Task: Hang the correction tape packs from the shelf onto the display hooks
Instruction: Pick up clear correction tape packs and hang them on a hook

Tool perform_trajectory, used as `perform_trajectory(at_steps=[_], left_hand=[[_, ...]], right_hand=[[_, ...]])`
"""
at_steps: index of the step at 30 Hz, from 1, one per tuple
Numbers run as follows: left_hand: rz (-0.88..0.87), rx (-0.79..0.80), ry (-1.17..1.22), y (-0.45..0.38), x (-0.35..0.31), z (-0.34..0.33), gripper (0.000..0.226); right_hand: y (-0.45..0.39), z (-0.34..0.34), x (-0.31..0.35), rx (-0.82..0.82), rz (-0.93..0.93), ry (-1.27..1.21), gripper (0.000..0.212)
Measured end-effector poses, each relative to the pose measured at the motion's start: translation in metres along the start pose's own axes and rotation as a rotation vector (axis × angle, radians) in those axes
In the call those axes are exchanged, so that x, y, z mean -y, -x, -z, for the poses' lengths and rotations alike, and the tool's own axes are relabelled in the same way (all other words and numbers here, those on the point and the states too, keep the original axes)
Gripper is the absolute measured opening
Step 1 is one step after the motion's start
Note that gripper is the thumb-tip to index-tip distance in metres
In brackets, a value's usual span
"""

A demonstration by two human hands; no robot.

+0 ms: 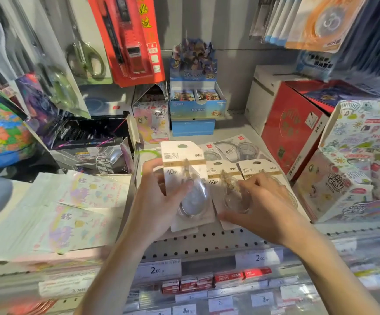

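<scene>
The fingers (185, 186) of the left hand (155, 201) were curled round one correction tape pack (184, 176), thumb on its clear blister, holding it raised and tilted just above the shelf (207, 241) at the centre of the frame. The right hand (259, 201) lay to the right of it, its fingers bent over a second pack (224, 178) that still lay flat; whether they had closed on it or only pressed on it could not be told. A third pack (256, 169) showed just beyond the right hand, and further packs (232, 148) lay flat behind, toward the middle of the frame.

Judged from this layout, the task was at an early stage: one pack was lifted, none was seen on a hook. No free display hook was identifiable; hanging goods (307, 21) filled the upper right and scissors packs (86, 55) the upper left. All visible packs remained to be hung.

A red carton (291, 130) stood at centre right, and a globe (1, 130) at the left edge.
</scene>
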State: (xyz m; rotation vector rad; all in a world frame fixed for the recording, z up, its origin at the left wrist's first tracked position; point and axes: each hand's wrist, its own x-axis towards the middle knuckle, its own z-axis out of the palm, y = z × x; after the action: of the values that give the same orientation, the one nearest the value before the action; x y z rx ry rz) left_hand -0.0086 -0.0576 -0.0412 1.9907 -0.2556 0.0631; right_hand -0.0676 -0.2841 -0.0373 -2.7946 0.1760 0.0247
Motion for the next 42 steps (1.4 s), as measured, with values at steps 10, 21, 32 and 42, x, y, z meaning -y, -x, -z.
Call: perform_trajectory(at_steps=[10,21,32,42], left_hand=[[0.064,-0.095,0.192,-0.001,0.005,0.002,0.070],[0.130,-0.034,0.355,-0.007,-0.007,-0.004,0.060],[0.088,-0.050,0.363,-0.003,-0.003,0.002,0.053],[-0.032,-0.015,0.470,-0.003,-0.020,0.015,0.049]], right_hand=[[0.000,-0.003,-0.009,-0.205,-0.028,-0.389,0.063],[-0.026,-0.015,0.016,-0.059,0.268,-0.717,0.071],[-0.035,-0.007,0.017,0.101,0.165,-1.123,0.061],[-0.018,0.036,0.023,0.035,0.135,-1.217,0.063]])
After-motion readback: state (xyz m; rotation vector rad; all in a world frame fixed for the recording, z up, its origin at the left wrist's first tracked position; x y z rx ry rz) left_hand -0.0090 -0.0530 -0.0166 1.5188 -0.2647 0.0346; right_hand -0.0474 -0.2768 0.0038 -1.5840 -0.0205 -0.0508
